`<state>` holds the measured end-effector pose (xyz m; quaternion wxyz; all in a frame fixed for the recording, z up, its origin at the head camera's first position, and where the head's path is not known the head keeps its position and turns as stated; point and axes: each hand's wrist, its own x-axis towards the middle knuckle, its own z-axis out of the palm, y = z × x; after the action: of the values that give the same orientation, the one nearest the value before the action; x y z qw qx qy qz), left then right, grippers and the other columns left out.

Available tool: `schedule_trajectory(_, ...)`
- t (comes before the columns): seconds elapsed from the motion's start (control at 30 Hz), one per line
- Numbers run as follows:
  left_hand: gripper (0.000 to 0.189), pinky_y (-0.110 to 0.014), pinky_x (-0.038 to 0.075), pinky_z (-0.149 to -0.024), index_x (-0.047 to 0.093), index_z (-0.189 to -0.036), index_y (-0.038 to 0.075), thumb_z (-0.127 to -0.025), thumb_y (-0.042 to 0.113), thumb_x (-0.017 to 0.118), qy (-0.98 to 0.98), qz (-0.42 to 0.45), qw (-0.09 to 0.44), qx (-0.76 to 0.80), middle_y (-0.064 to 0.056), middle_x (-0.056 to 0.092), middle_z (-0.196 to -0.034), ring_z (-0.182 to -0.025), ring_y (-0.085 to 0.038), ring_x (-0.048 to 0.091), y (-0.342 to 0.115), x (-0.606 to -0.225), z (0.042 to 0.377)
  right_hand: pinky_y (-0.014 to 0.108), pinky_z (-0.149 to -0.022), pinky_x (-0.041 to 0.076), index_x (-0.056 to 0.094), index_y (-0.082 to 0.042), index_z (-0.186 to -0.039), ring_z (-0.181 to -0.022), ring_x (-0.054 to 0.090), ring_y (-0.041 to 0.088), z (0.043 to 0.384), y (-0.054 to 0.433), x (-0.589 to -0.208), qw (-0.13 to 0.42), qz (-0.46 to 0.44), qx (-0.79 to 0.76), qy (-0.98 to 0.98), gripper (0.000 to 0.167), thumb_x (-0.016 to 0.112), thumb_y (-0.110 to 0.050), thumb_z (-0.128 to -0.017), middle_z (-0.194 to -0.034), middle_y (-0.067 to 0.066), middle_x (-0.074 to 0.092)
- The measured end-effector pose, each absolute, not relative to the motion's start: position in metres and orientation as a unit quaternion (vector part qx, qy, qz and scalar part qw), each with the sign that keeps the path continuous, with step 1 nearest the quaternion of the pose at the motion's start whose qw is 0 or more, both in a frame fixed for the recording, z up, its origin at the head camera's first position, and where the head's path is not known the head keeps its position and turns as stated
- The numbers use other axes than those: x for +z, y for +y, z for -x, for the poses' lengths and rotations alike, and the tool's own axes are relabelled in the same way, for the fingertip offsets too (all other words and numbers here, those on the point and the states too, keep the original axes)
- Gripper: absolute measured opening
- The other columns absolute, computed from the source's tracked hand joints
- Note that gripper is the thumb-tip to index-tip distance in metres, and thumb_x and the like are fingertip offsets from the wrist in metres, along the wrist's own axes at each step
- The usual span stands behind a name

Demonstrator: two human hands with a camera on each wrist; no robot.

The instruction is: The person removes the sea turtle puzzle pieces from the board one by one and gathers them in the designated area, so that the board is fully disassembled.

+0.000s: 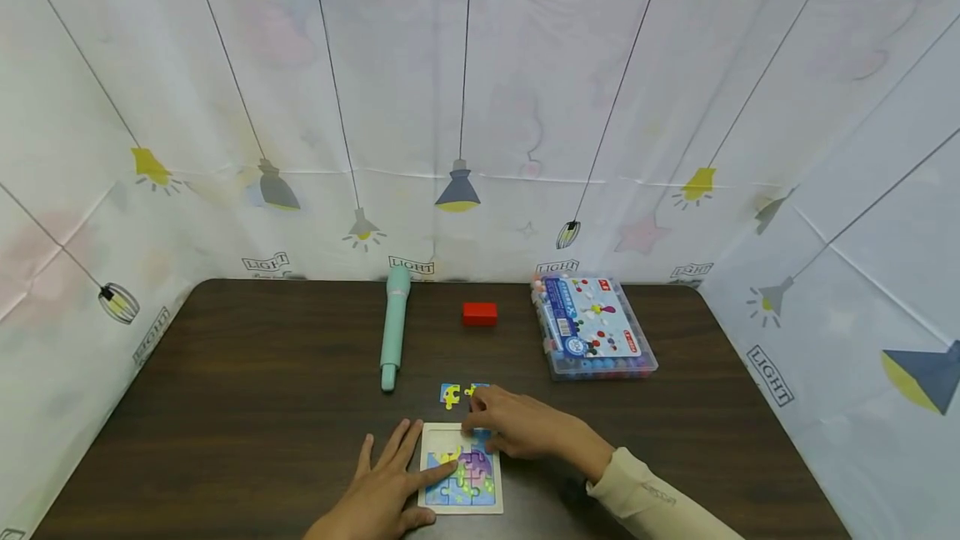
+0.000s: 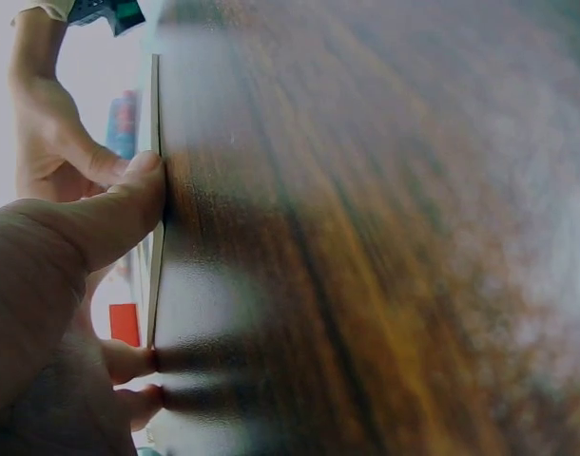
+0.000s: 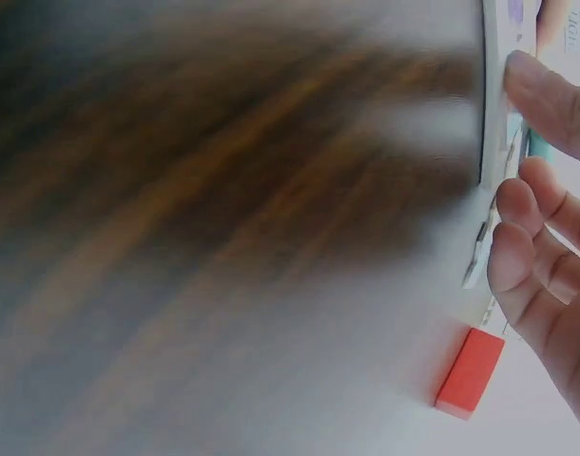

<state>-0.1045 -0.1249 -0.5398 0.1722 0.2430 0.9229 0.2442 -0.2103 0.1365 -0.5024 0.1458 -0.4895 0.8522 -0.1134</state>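
A small jigsaw puzzle tray point(image 1: 441, 438) lies at the front of the table, with joined blue, purple and yellow pieces point(image 1: 476, 482) in its lower part and a bare strip at its upper left. My left hand point(image 1: 378, 486) spreads its fingers over the tray's left side, index finger across the pieces and thumb at the lower edge. Over the upper right corner, my right hand point(image 1: 536, 426) has its thumb point(image 3: 547, 100) at the tray and its bent fingers apart from it. A loose puzzle piece point(image 1: 450, 395) lies beyond the tray; another point(image 1: 472, 390) is partly hidden by the right hand.
Farther back are a mint-green stick-shaped thing point(image 1: 394, 327), a red block point(image 1: 479, 314) and a clear plastic box point(image 1: 596, 327) of colourful beads at the right. A white curtain printed with lamps point(image 1: 457, 190) surrounds the dark wooden table point(image 1: 225, 407).
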Motion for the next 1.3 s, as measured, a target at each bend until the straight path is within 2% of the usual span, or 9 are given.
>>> schedule_trajectory(0.1, 0.064, -0.084, 0.001, -0.106, 0.05, -0.15, 0.044, -0.09, 0.053, 0.07, 0.921, -0.243, 0.174, 0.249, -0.022, 0.013, -0.168, -0.153, -0.049, 0.006, -0.1254, -0.5397, 0.1048, 0.021, -0.076, 0.048, 0.069, -0.026, -0.123, -0.1, 0.047, 0.006, 0.2103, 0.1342, -0.5002, 0.154, 0.49, -0.109, 0.851, 0.031, 0.075, -0.016, -0.095, -0.115, -0.007, 0.053)
schedule_trajectory(0.3, 0.063, -0.083, 0.002, -0.107, 0.049, -0.149, 0.047, -0.09, 0.055, 0.069, 0.925, -0.236, 0.179, 0.24, -0.021, 0.014, -0.169, -0.153, -0.048, 0.006, -0.1248, -0.5394, 0.106, 0.028, -0.093, 0.052, 0.069, -0.02, -0.121, -0.111, 0.054, 0.007, 0.2078, 0.1348, -0.5027, 0.162, 0.488, -0.134, 0.847, 0.027, 0.073, -0.011, -0.096, -0.12, -0.007, 0.061)
schedule_trajectory(0.47, 0.063, -0.084, 0.003, -0.107, 0.049, -0.15, 0.047, -0.09, 0.054, 0.07, 0.926, -0.236, 0.18, 0.235, -0.02, 0.015, -0.169, -0.153, -0.047, 0.007, -0.1247, -0.5395, 0.1062, 0.025, -0.086, 0.052, 0.069, -0.022, -0.13, -0.108, 0.051, 0.006, 0.2071, 0.137, -0.5049, 0.157, 0.481, -0.134, 0.852, 0.033, 0.071, -0.015, -0.098, -0.122, -0.005, 0.058)
schedule_trajectory(0.73, 0.063, -0.083, 0.004, -0.107, 0.05, -0.149, 0.046, -0.09, 0.053, 0.071, 0.926, -0.237, 0.176, 0.233, -0.021, 0.016, -0.168, -0.153, -0.048, 0.009, -0.1242, -0.5384, 0.1063, 0.019, -0.074, 0.046, 0.07, -0.026, -0.125, -0.097, 0.045, 0.006, 0.2105, 0.1355, -0.5027, 0.152, 0.491, -0.103, 0.852, 0.029, 0.073, -0.018, -0.097, -0.111, -0.007, 0.052)
schedule_trajectory(0.97, 0.063, -0.084, 0.003, -0.107, 0.05, -0.149, 0.046, -0.09, 0.053, 0.071, 0.925, -0.236, 0.179, 0.238, -0.021, 0.015, -0.168, -0.153, -0.048, 0.008, -0.1239, -0.5379, 0.1052, 0.025, -0.086, 0.053, 0.069, -0.023, -0.123, -0.109, 0.054, 0.007, 0.2124, 0.1303, -0.4993, 0.155, 0.501, -0.097, 0.846, 0.03, 0.076, -0.018, -0.094, -0.123, -0.008, 0.063)
schedule_trajectory(1.2, 0.063, -0.084, 0.003, -0.107, 0.05, -0.149, 0.046, -0.09, 0.053, 0.071, 0.926, -0.238, 0.171, 0.237, -0.021, 0.016, -0.168, -0.153, -0.048, 0.009, -0.1245, -0.5377, 0.1051, 0.023, -0.087, 0.052, 0.069, -0.019, -0.11, -0.099, 0.057, 0.002, 0.2114, 0.1289, -0.5015, 0.156, 0.503, -0.147, 0.837, 0.019, 0.075, -0.011, -0.094, -0.108, -0.01, 0.064)
schedule_trajectory(1.3, 0.063, -0.083, 0.004, -0.107, 0.05, -0.149, 0.046, -0.09, 0.052, 0.071, 0.926, -0.238, 0.171, 0.237, -0.022, 0.015, -0.168, -0.153, -0.048, 0.008, -0.1247, -0.5377, 0.1047, 0.02, -0.079, 0.05, 0.068, -0.015, -0.106, -0.087, 0.054, 0.001, 0.2131, 0.1295, -0.498, 0.179, 0.495, -0.199, 0.826, 0.014, 0.073, -0.009, -0.095, -0.096, -0.01, 0.061)
